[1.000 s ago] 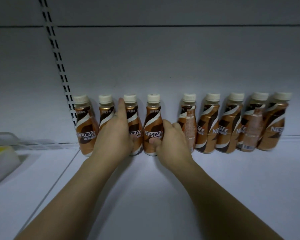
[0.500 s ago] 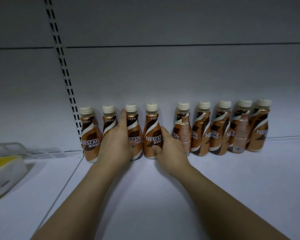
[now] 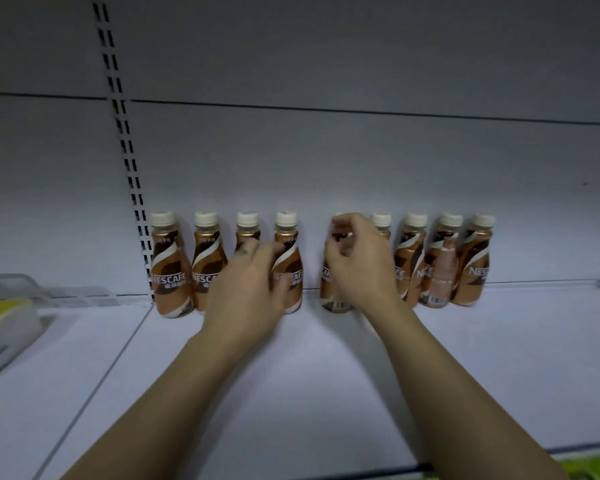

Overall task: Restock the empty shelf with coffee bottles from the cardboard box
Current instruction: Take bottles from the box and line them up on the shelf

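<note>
Coffee bottles (image 3: 172,268): glossy plastic, shiny sleeve labels, matt pale caps. Shelf (image 3: 291,375): smooth matt painted metal.

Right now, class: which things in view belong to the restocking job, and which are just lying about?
Job:
- coffee bottles, nine in a row at the back
- shelf they stand on
- left hand, on the third and fourth bottles
- right hand, at the fifth bottle

Lying about:
- yellow-topped pack, left bay
- clear divider behind it

Nine brown white-capped coffee bottles (image 3: 169,268) stand upright in a row along the back of the white shelf (image 3: 326,393).
</note>
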Available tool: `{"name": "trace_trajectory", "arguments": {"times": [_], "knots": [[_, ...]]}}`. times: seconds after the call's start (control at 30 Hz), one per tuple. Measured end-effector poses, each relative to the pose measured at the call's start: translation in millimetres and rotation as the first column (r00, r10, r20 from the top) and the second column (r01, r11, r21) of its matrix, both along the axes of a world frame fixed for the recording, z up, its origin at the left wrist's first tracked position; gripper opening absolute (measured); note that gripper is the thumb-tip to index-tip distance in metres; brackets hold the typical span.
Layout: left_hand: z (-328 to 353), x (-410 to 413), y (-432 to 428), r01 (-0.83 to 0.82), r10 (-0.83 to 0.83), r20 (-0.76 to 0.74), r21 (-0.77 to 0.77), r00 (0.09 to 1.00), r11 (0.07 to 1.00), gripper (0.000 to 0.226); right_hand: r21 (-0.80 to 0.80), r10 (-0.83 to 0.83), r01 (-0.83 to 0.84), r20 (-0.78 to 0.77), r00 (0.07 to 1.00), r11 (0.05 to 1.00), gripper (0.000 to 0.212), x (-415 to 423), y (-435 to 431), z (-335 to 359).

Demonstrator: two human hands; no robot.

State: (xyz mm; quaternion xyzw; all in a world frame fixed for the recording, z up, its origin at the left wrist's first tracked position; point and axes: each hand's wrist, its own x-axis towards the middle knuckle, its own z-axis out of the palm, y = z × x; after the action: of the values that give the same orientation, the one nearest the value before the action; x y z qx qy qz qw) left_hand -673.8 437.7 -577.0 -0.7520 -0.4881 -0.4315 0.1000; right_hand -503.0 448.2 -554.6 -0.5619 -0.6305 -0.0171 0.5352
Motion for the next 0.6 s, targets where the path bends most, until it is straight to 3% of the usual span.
{"name": "trace_trajectory", "arguments": {"times": [0.13,0.27,0.4,0.6], "knots": [[-1.4,39.7,6.6,0.118,-0.134,-0.099,-0.149,0.986,0.982,0.049,0.121,-0.189,0.202,-0.113,0.975,0.972,0.017,36.9,-4.9,-7.4],[1.7,72.3,20.3,0.114,-0.113,0.021,-0.290,0.993,0.950,0.074,0.044,-0.277,0.290,-0.189,0.942,0.956,0.023,57.3,-11.1,-35.4],[-16.6,95.7,19.3,0.155,-0.103,0.163,-0.352,0.981,0.923,0.093,-0.094,-0.277,0.271,-0.068,0.958,0.958,0.033,58.4,-12.4,-47.0],[-33.7,102.3,30.6,0.345,-0.167,0.395,-0.437,0.903,0.831,0.081,-0.108,-0.270,0.274,0.046,0.962,0.956,0.057,53.1,-8.9,-52.7]]}}
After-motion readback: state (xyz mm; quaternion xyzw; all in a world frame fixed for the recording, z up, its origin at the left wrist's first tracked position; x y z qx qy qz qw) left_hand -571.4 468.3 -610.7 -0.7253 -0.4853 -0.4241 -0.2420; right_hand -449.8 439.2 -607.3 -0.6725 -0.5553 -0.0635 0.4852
